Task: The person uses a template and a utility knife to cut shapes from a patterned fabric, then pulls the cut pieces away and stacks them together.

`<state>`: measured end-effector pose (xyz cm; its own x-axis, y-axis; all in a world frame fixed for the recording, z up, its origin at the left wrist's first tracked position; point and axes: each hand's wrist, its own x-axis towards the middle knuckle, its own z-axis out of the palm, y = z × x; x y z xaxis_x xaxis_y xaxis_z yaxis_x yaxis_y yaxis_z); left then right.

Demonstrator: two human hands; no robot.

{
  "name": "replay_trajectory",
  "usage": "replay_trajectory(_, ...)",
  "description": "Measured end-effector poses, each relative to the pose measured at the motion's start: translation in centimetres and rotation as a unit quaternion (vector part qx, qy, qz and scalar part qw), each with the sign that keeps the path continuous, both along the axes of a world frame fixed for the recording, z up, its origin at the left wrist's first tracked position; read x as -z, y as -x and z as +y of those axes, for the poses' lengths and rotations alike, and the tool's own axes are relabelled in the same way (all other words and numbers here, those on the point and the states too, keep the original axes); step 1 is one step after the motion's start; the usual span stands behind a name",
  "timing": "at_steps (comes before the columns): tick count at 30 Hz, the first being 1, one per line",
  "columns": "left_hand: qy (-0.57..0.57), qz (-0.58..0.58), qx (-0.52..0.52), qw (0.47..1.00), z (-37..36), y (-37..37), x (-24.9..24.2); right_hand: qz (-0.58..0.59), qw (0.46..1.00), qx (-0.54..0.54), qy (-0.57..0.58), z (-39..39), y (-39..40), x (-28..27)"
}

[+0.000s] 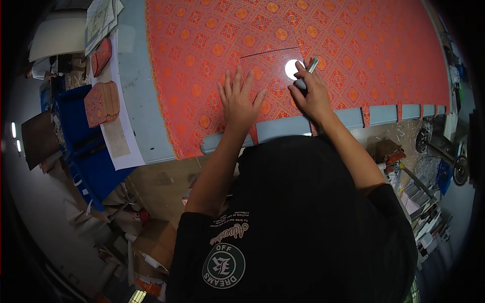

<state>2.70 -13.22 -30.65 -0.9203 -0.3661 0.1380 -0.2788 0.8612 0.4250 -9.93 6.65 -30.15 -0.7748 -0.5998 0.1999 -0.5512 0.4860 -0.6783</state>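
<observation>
A red and orange patterned fabric is spread over the grey-blue table. On it lies a clear sheet with a thin dark far edge; a bright white reflection shows on its right part. My left hand is flat, fingers spread, pressing on the sheet's left side and the fabric. My right hand is wrapped around a hand tool with a silver shaft and a rounded grey-blue end. That grey-blue end points down toward the sheet, right beside the reflection.
Left of the fabric, a stack of cut patterned pieces and another patterned piece rest on white paper. A blue bin stands beyond the table's left edge. A cardboard box is on the floor at lower left.
</observation>
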Motion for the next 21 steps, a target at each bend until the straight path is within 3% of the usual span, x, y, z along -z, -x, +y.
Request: replay_trajectory(21,0.009,0.005,0.0,1.0,0.01,0.02,0.07,-0.025,0.999,0.003,0.043,0.3,-0.09,0.18)
